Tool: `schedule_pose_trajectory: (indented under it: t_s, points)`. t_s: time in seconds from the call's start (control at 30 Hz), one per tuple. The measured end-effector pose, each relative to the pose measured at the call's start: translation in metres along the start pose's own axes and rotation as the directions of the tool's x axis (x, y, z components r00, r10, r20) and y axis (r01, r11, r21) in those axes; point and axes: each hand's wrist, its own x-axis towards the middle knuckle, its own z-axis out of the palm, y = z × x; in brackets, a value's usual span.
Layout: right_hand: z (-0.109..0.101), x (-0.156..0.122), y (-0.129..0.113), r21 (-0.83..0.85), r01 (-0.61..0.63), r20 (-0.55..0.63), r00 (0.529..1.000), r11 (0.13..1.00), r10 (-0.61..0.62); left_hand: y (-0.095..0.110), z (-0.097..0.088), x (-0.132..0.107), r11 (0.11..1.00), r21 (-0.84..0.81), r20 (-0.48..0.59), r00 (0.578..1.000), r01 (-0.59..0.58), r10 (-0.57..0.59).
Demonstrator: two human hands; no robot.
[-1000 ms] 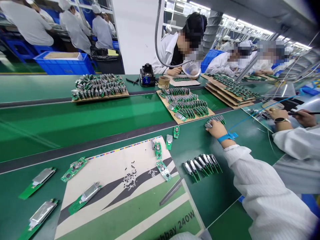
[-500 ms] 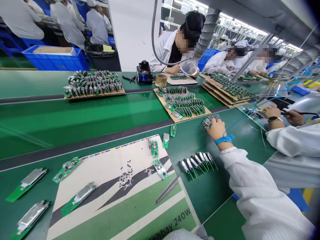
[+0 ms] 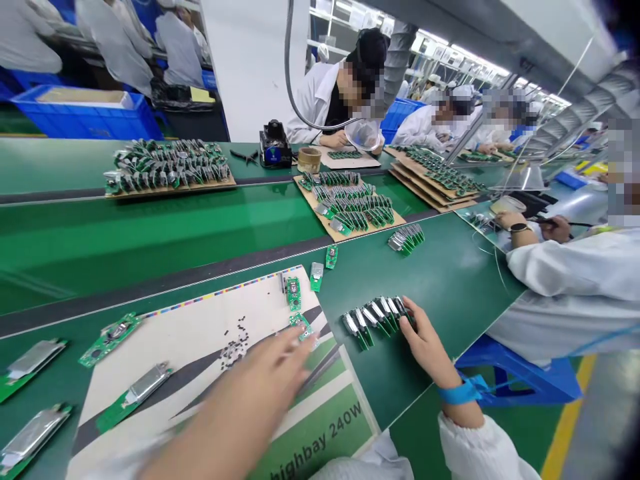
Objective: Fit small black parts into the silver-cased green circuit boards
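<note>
The right grip touches the board row, beside the card's right edge. The left grip is blurred above the card. Whether either is closed, I cannot tell.

Blk. txt "highbay 240W" on printed cardboard sheet; mark on blk. device too small to read.

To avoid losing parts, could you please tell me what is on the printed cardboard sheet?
Green circuit boards and scattered small black pieces lie on the printed cardboard sheet. The blurred left hand and its forearm hide whatever is beneath them.
</note>
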Motion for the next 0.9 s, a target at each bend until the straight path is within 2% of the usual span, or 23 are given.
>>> schedule_pose_trajectory:
  t_s: [0.07, 0.13, 0.23, 0.33, 0.43, 0.7, 0.8, 0.9]
  points:
    - [0.007, 0.001, -0.002, 0.049, 0.01, -0.045, 0.999, 0.999, -0.007, 0.036, 0.017, 0.043, 0.991, 0.064, 0.127, 0.986, -0.118, 0.109]
    - [0.013, 0.005, -0.003, 0.085, 0.024, -0.086, 0.996, 0.996, -0.017, 0.066, 0.032, 0.08, 0.98, 0.135, 0.24, 0.964, -0.145, 0.11]
    - [0.019, 0.014, -0.003, 0.119, 0.063, -0.115, 0.992, 0.991, -0.049, 0.088, 0.048, 0.112, 0.967, 0.159, 0.24, 0.958, -0.198, 0.157]
    - [0.025, 0.029, 0.0, 0.14, 0.116, -0.116, 0.988, 0.983, -0.1, 0.089, 0.055, 0.126, 0.964, 0.159, 0.213, 0.961, -0.214, 0.178]
    - [0.03, 0.055, 0.008, 0.152, 0.142, -0.13, 0.984, 0.978, -0.123, 0.084, 0.055, 0.142, 0.97, 0.166, 0.194, 0.97, -0.178, 0.145]
    - [0.031, 0.154, 0.04, 0.121, 0.111, -0.255, 0.964, 0.986, -0.077, 0.079, 0.057, 0.231, 0.986, 0.158, 0.109, 0.993, -0.051, 0.034]
    - [0.031, 0.172, 0.048, 0.105, 0.09, -0.299, 0.953, 0.99, -0.055, 0.079, 0.06, 0.255, 0.99, 0.135, 0.086, 0.996, -0.032, 0.021]
    - [0.031, 0.178, 0.054, 0.093, 0.068, -0.326, 0.945, 0.993, -0.034, 0.08, 0.063, 0.267, 0.994, 0.108, 0.076, 0.997, -0.026, 0.018]
